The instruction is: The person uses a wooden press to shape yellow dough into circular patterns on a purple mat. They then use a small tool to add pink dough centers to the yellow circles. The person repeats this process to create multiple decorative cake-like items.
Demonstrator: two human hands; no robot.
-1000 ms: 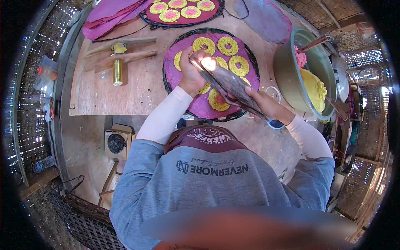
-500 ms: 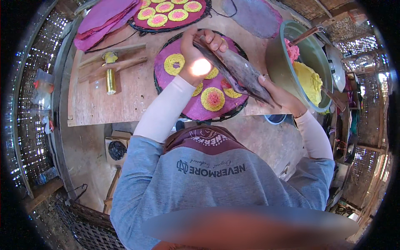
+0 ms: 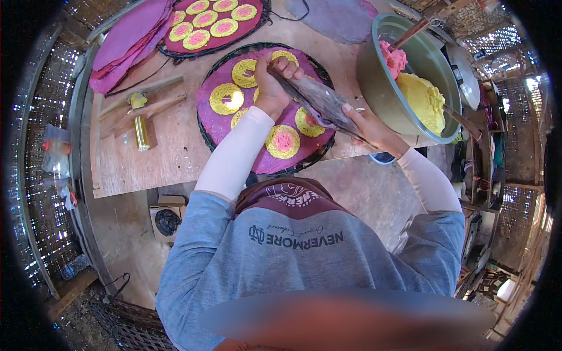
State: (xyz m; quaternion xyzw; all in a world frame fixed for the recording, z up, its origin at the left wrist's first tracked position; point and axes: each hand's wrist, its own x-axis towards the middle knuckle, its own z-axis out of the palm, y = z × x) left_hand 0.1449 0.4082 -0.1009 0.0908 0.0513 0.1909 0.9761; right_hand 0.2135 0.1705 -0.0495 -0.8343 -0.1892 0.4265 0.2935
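Observation:
I grip a long dark wooden press-like tool (image 3: 323,104), made of two boards, slantwise over a round tray. My left hand (image 3: 276,85) is wrapped round its far left end, and my right hand (image 3: 374,130) is closed on its near right end. Below lies the tray's purple sheet (image 3: 206,131) inside a dark woven rim. On the sheet are several yellow lacy rings (image 3: 226,99). A round at the near side has a pink strand centre (image 3: 283,141); another, partly under the tool, also shows pink. The tool's underside is hidden.
A second tray with yellow-and-pink rounds (image 3: 205,19) stands at the back, beside stacked purple sheets (image 3: 126,47). To the right, a green basin (image 3: 374,76) holds pink dough (image 3: 393,60), yellow dough (image 3: 422,102) and wooden handles. A gold cylinder (image 3: 141,133) lies by wooden sticks (image 3: 170,107) at left.
The whole view has shifted, with the table sitting further left. Over the tray, my hands and the tool have come a little nearer and rightward, uncovering more yellow rings at the left and back.

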